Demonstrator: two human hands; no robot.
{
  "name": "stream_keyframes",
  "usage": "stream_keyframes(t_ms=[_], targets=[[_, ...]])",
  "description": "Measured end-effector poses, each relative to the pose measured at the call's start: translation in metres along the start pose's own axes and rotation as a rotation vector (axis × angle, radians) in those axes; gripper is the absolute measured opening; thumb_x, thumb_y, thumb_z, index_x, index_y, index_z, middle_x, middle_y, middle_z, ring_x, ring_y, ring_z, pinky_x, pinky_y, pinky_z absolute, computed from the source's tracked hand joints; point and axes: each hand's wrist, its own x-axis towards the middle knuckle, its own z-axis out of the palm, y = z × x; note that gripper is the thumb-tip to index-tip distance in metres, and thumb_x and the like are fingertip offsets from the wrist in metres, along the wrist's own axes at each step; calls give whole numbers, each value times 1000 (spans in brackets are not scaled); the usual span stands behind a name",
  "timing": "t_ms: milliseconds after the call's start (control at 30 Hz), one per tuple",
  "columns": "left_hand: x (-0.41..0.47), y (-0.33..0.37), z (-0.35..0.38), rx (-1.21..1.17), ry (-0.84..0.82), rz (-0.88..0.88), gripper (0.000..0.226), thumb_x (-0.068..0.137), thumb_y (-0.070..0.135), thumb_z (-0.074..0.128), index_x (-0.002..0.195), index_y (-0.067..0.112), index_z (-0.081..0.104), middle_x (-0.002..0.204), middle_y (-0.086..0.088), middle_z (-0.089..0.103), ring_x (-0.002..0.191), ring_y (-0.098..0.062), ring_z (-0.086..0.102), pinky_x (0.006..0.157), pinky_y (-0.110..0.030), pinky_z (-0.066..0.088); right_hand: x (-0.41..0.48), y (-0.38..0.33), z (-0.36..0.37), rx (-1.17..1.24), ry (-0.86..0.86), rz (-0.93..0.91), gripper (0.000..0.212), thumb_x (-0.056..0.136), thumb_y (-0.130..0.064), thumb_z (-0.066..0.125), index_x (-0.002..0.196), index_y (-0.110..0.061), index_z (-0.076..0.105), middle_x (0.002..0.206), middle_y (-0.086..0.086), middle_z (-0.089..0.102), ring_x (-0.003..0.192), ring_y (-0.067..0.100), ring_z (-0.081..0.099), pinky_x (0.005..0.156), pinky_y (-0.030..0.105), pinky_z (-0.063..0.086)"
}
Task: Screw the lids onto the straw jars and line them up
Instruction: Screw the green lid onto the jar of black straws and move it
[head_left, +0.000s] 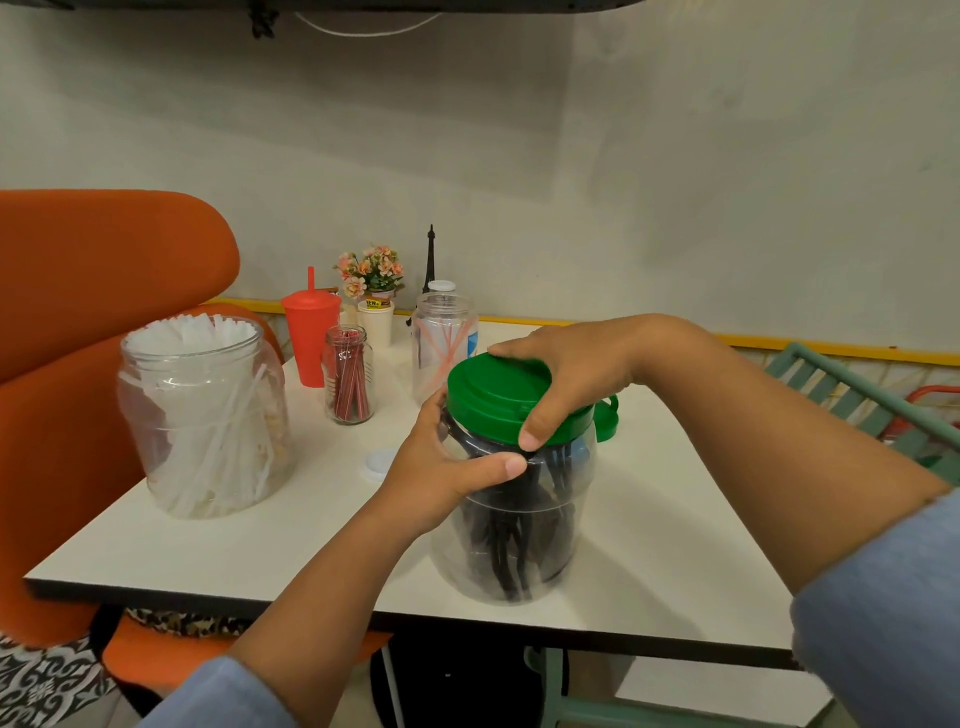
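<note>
1. Head view: my right fingers (531, 434) clasp the green lid (493, 395); left fingers (498, 465) grasp the black-straw jar (514, 545), mid-surface (675, 545).
2. White-straw jar (202, 415) and red-straw jar (349, 379) stand lidless; I judge lining-up unstarted.

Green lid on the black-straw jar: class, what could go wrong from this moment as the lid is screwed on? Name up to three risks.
1. The green lid looks slightly tilted under the right hand; it may cross-thread.
2. The black-straw jar, held by the left hand, stands near the front edge of the table; a hard twist might slide it off.
3. The white-straw jar is open; a knock could spill straws.
</note>
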Motion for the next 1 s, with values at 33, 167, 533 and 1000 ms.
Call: stream_keyframes(t_ms=[33, 167, 533, 1000], targets=[[0, 0, 0, -1, 0, -1, 116, 35, 52, 77, 139, 31, 30, 137, 6, 46, 128, -17, 42, 108, -36, 37, 1, 0, 1, -14, 20, 9, 102, 61, -59, 72, 144, -39, 16, 147, -9, 30, 133, 19, 33, 100, 32, 36], [0, -1, 1, -23, -1, 0, 114, 35, 50, 78, 138, 32, 32, 136, 7, 47, 128, -16, 43, 104, -32, 39, 3, -9, 3, -79, 18, 100, 101, 64, -74, 56, 146, -35, 12, 151, 0, 28, 134, 25, 33, 104, 39, 36], [-1, 1, 0, -25, -11, -2, 112, 36, 51, 78, 136, 34, 30, 131, 12, 45, 124, -11, 41, 93, -21, 36, -6, 5, -2, 61, -32, 20, 94, 70, -49, 70, 144, -38, 14, 150, -8, 28, 134, 18, 32, 107, 35, 34], [0, 1, 1, 1, -4, -15, 109, 44, 45, 80, 139, 32, 27, 136, 11, 42, 130, -14, 38, 97, -25, 34, -24, -2, -11, -104, 33, 123, 97, 68, -58, 67, 146, -29, 18, 150, -2, 33, 134, 22, 36, 106, 35, 31]])
